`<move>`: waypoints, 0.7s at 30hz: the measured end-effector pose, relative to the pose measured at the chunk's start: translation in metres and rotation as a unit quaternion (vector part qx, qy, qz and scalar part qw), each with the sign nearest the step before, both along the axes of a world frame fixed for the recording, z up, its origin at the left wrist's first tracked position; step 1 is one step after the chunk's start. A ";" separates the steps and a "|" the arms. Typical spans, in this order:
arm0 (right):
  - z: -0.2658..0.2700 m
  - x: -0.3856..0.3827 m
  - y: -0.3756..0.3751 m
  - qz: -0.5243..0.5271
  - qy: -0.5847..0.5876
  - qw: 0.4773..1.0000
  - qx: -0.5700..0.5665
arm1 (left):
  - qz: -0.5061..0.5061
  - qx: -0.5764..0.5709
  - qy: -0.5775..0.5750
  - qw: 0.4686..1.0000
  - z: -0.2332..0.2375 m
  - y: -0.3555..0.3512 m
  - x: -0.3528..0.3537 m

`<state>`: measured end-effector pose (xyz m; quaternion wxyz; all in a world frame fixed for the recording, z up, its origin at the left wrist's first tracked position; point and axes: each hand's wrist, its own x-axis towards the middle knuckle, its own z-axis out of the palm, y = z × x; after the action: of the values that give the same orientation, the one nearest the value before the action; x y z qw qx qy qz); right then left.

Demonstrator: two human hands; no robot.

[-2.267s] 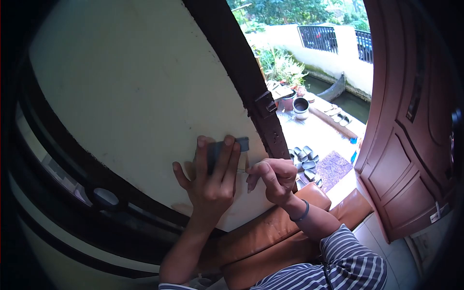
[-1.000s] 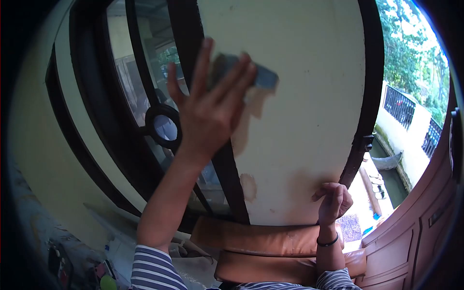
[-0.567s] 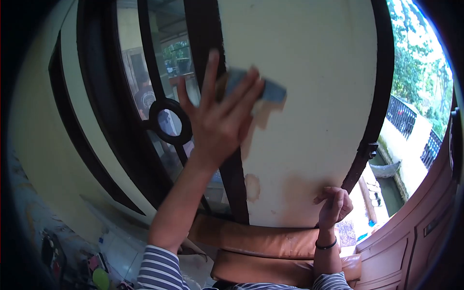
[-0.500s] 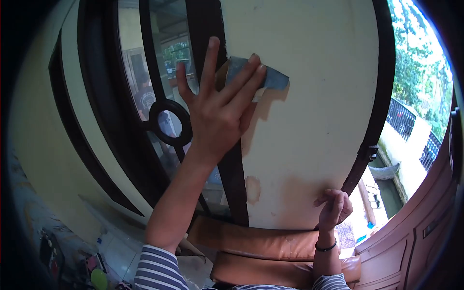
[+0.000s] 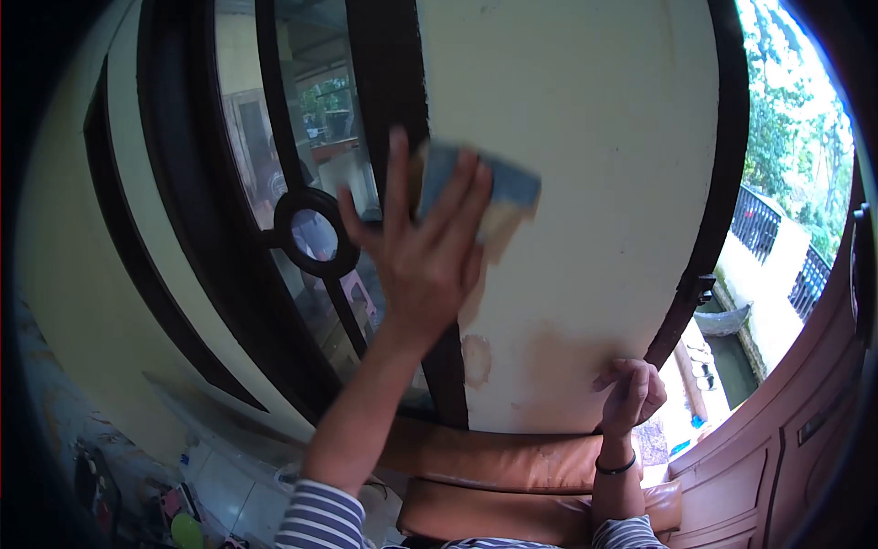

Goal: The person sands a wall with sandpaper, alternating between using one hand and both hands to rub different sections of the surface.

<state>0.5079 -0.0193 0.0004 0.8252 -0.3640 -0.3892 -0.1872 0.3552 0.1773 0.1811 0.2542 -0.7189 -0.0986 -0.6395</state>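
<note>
My left hand presses a piece of grey-blue sandpaper flat against the cream wall panel. Two fingers lie over the sheet, while the others are spread toward the dark frame. Slightly blurred, the hand is beside the panel's left edge. Lower right, my right hand is loosely curled with nothing visible in it, close to the panel's lower right corner. A dark band circles that wrist. Brownish patches mark the panel's lower part.
Brown padded seat cushions lie below the panel. To the left stands a dark-framed glass window with a ring. A pinkish-brown wooden door is at right, beside an opening onto a fence and trees. Small items lie on the floor at lower left.
My left hand has moved downward along the panel with the sandpaper. My right hand stays in place, loosely curled.
</note>
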 end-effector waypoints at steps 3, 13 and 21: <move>0.001 0.001 -0.001 -0.011 -0.023 1.000 -0.009 | -0.013 -0.030 0.015 0.999 -0.044 -0.003 -0.005; 0.001 0.002 -0.001 -0.014 -0.030 0.999 -0.011 | 0.007 -0.058 0.021 0.998 -0.054 -0.009 -0.001; 0.003 -0.001 -0.001 -0.011 -0.008 1.000 -0.012 | 0.014 0.009 -0.021 1.000 0.015 -0.006 0.008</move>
<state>0.5068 -0.0203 0.0034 0.8159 -0.3764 -0.3937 -0.1941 0.3634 0.1710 0.1958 0.2678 -0.7016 -0.1078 -0.6515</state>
